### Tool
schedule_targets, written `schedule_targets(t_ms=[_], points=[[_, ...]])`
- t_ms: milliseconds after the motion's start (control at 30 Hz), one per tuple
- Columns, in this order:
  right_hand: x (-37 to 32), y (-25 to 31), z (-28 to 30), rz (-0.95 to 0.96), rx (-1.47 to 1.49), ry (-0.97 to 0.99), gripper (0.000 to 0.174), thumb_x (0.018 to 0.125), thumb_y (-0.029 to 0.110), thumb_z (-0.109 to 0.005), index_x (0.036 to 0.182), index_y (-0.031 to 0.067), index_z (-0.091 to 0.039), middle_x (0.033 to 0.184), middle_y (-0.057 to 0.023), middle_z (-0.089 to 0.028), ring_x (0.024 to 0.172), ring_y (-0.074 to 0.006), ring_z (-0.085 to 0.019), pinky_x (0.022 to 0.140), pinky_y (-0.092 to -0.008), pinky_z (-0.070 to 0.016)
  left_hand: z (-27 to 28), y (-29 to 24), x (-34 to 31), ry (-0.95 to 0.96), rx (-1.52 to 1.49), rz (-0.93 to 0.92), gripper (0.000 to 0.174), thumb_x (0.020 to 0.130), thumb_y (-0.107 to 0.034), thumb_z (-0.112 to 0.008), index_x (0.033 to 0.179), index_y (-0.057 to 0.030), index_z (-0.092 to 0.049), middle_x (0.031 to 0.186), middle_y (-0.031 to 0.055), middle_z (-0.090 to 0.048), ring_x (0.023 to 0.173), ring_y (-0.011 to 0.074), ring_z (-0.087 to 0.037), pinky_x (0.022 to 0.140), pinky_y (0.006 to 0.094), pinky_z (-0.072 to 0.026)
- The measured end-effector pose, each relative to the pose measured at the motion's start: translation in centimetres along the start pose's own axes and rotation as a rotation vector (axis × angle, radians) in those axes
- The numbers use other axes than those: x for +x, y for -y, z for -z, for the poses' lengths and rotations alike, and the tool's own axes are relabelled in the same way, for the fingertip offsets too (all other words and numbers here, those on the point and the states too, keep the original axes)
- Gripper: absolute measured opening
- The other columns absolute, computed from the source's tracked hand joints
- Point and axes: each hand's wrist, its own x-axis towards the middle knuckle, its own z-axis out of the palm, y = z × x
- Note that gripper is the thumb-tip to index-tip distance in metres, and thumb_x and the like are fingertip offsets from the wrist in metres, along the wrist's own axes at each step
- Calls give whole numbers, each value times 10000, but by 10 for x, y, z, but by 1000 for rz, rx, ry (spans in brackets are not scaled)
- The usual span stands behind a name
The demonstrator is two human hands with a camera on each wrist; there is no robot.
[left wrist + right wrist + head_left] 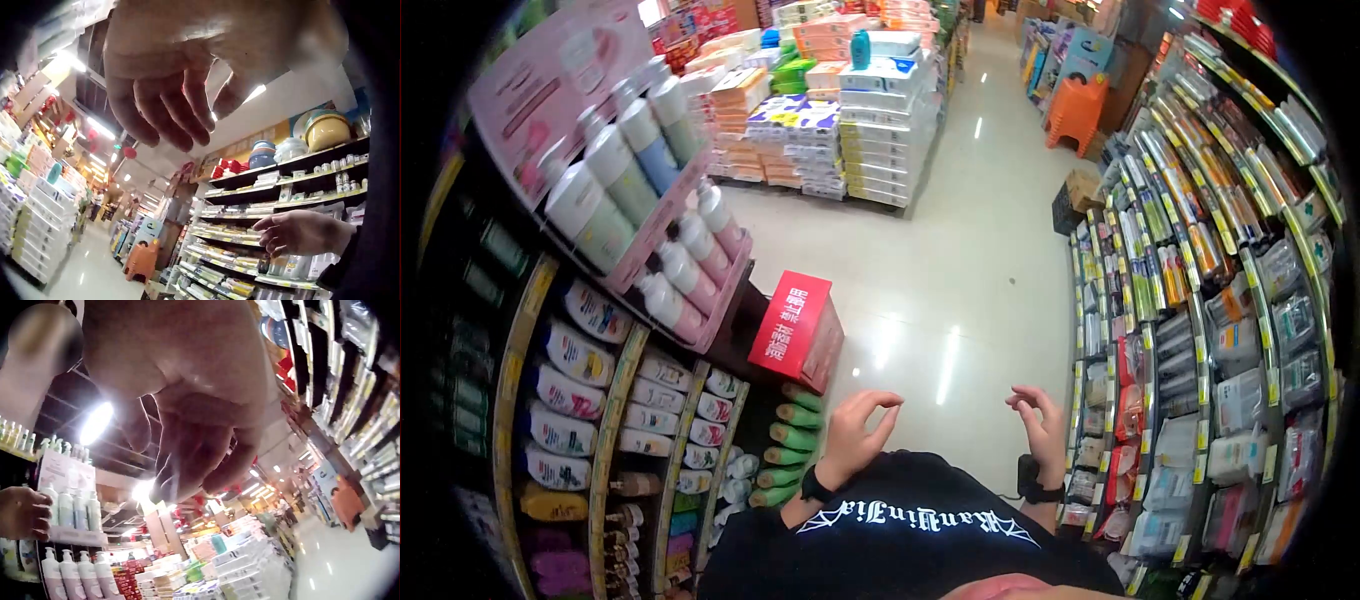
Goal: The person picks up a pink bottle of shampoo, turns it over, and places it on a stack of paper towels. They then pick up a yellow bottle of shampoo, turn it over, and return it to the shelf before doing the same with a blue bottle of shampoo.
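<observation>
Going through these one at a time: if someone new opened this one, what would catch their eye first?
Probably the bright red box with white lettering, beside the shelving on the left of the head view. Next, the left hand and right hand, empty and apart above the pale aisle floor. Farther off, the orange stool stands out at the aisle's right side.

The pale, glossy floor carries a red box and an orange stool.
</observation>
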Motion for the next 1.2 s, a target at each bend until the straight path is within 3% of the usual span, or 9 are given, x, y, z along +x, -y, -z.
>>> schedule_targets(t_ms=[133,267,367,567,733,1000,1200], points=[[7,-22,3,-94,20,-44,214,910,32,-573,1099,-35,-645,926,-111,-714,872,-167,-668,822,-300,-511,-23,23,38,46,-22,31,92,834,-37,-663,920,-7,-679,900,130,-695,842,267,-680,761,338,-519],[39,-34,5,-118,8,-103,214,913,40,-575,1102,-32,-645,926,-107,-710,874,-165,-663,822,-299,-510,-34,43,88,107,-72,-51,102,841,-48,-664,934,-11,-685,910,127,-698,830,267,-677,754,343,-518],[81,-29,-3,-102,-35,-145,218,920,49,-561,1105,-33,-642,924,-109,-709,880,-168,-660,825,-302,-509,-30,60,128,200,-80,-105,118,853,-54,-654,956,-5,-684,929,126,-702,855,251,-680,780,331,-518],[190,4,-45,-6,70,-151,210,919,54,-555,1086,-34,-648,927,-112,-707,891,-176,-659,841,-311,-502,3,93,217,189,-278,9,135,878,-81,-648,989,-10,-680,944,110,-709,878,216,-687,803,314,-525],[270,18,-86,119,-28,-52,215,902,38,-569,1091,-22,-652,923,-123,-711,888,-189,-665,834,-312,-500,28,132,268,193,-255,73,137,911,-68,-611,1006,14,-667,989,111,-695,890,162,-665,753,258,-511],[354,1,-140,41,38,192,209,898,39,-580,1082,-20,-658,921,-114,-712,876,-193,-673,819,-308,-504,46,171,305,111,-228,179,149,912,-62,-607,1022,22,-664,983,113,-692,940,201,-658,833,299,-503],[439,-6,-166,125,41,330,199,907,63,-585,1076,-7,-661,937,-116,-712,888,-207,-682,828,-314,-508,44,196,342,-35,-166,280,146,902,-61,-610,1014,17,-664,973,117,-692,951,209,-659,842,310,-502]])
